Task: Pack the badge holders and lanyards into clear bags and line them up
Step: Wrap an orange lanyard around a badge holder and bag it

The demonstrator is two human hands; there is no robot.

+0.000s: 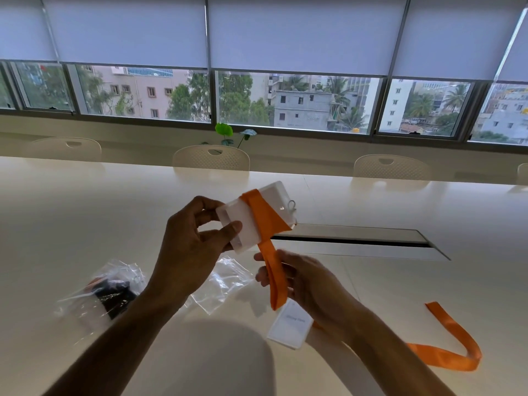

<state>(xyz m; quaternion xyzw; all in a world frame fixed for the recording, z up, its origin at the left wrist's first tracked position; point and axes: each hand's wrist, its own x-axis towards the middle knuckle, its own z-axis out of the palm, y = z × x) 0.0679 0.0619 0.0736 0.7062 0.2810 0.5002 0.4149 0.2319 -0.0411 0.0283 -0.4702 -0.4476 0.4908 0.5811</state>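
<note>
While left fingers [228,228] pinch the badge holder [251,218], right fingers [264,277] clamp the orange lanyard [274,270]

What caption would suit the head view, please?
Left hand holds a badge holder while right hand wraps its orange lanyard.

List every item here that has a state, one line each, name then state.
Left hand: gripping the badge holder's edge.
Right hand: pinching the orange lanyard.
Badge holder: held in the air, lanyard partly wound around it.
Orange lanyard: taut between the hands.
Second badge holder: flat on the table.
Second orange lanyard: loose, looped.
Packed bag: filled, lying flat.
Empty clear bag: unfilled, flat.
Roller blinds: mostly lowered.
</note>
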